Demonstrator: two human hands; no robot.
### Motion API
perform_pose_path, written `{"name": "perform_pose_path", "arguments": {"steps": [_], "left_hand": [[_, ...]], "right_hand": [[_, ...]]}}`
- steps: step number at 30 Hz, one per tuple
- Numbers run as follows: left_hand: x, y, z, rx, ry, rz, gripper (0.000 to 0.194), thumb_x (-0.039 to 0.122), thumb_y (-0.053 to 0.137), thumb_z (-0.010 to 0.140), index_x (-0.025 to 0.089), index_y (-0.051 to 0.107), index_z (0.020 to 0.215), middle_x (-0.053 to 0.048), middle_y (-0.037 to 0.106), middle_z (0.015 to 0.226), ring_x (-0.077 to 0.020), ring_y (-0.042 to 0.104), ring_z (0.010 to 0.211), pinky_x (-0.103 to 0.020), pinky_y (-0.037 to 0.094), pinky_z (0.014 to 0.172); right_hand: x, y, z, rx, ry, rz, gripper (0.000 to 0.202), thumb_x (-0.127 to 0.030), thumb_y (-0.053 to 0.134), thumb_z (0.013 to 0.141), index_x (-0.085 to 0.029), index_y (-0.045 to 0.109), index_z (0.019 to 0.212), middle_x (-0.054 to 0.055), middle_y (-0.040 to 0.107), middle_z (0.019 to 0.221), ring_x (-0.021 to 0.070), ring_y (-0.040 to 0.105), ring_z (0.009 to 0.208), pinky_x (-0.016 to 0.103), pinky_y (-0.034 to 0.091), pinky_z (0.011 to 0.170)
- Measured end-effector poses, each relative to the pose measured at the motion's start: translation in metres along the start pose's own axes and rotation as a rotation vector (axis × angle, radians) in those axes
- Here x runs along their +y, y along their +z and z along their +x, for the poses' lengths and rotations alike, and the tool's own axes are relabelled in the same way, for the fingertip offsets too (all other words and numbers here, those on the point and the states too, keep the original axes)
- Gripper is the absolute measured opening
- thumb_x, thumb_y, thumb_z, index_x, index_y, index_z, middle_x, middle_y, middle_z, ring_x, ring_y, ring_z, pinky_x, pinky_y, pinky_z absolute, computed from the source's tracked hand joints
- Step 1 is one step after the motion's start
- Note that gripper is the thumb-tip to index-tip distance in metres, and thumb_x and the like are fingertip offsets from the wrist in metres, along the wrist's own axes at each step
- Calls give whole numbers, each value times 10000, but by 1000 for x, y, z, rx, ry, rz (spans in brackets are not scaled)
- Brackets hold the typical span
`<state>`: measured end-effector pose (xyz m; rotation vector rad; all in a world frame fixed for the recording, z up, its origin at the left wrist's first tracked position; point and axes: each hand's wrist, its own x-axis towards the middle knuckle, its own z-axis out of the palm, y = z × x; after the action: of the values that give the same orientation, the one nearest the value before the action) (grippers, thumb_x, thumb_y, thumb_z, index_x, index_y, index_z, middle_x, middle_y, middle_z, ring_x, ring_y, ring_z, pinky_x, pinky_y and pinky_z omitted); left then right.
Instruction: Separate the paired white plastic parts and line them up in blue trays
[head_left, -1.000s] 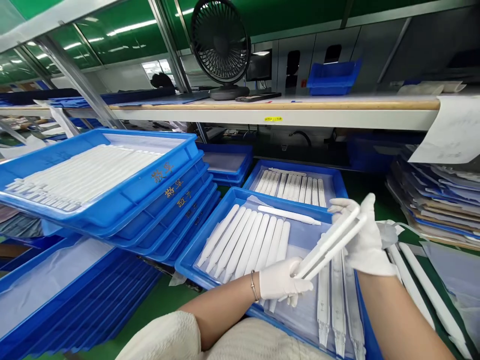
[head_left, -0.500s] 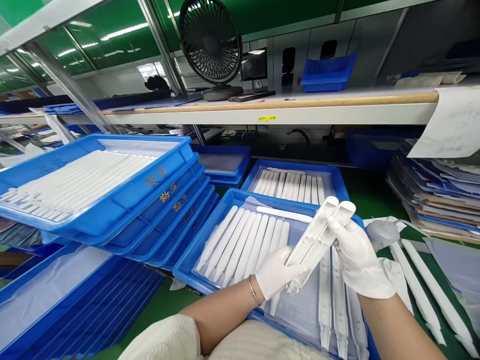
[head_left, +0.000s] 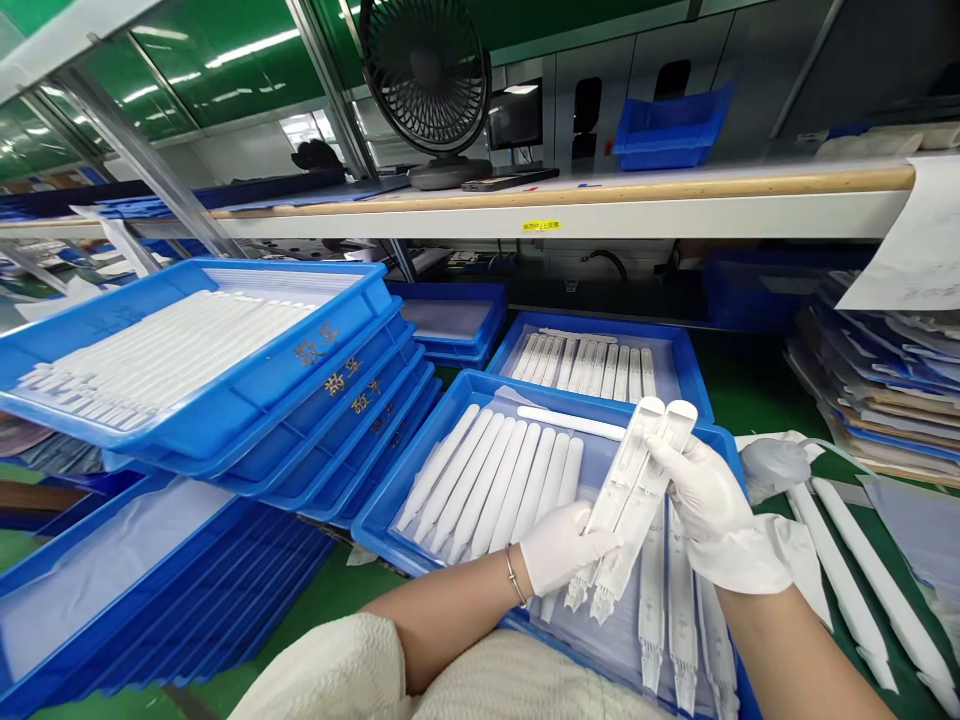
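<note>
Two long white plastic strips are held side by side above the near blue tray, their ribbed inner faces toward me. My gloved left hand is closed on their lower left edge. Farther up, my gloved right hand grips them from the right, thumb across the front. In the near tray, a row of smooth white strips lies on the left. Several more strips lie inner face up on the right, partly under my right hand. One strip lies crosswise at the back.
Stacked blue trays of white strips stand left, above another tray stack. A farther tray holds more strips. At right lie loose strips, an air blower bulb and piled papers. A shelf with a fan crosses above.
The two strips are now more upright and a little farther apart at their lower ends. Both hands keep their hold. The whole view has shifted slightly.
</note>
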<state>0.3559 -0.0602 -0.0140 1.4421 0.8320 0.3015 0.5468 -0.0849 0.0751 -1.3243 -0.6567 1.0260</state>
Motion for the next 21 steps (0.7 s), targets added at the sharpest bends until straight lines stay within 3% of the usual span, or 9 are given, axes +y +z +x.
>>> {"name": "perform_pose_path", "arguments": {"steps": [4, 9, 11, 15, 21], "left_hand": [[4, 0, -2, -29, 77, -53, 525, 626, 710, 823, 163, 688, 1071, -75, 746, 1072, -229, 698, 1010, -278, 538, 822], [15, 0, -5, 0, -46, 147, 498, 623, 724, 807, 159, 676, 980, -48, 733, 914, -198, 678, 867, -233, 507, 680], [19, 1, -6, -26, -61, 188, 510, 642, 705, 811, 161, 678, 977, -38, 722, 901, -193, 662, 849, -234, 492, 668], [23, 1, -7, -110, -26, 211, 516, 641, 671, 838, 156, 687, 1014, -24, 707, 902, -191, 643, 854, -262, 494, 727], [15, -10, -1, 148, 70, 34, 583, 389, 717, 870, 160, 558, 1382, -131, 676, 1267, -221, 661, 1081, -378, 505, 999]], "right_hand": [[-1, 5, -4, -45, 10, -43, 462, -538, 851, 751, -244, 769, 1097, 51, 767, 1070, 307, 722, 1015, 423, 603, 904], [-14, 1, 8, 62, -181, -295, 537, -637, 767, 797, -274, 691, 1185, 49, 723, 1113, 280, 680, 1035, 376, 561, 864], [-22, -3, 19, 74, -221, -478, 518, -676, 718, 820, -258, 706, 1125, 56, 714, 1051, 267, 666, 976, 359, 533, 824], [-23, -13, 51, -97, -168, -655, 513, -716, 668, 821, -203, 672, 830, 45, 656, 792, 212, 594, 740, 342, 474, 715], [20, -26, 93, -210, -89, -813, 674, -867, 571, 726, -194, 607, 732, 43, 621, 717, 217, 570, 711, 367, 480, 732]]}}
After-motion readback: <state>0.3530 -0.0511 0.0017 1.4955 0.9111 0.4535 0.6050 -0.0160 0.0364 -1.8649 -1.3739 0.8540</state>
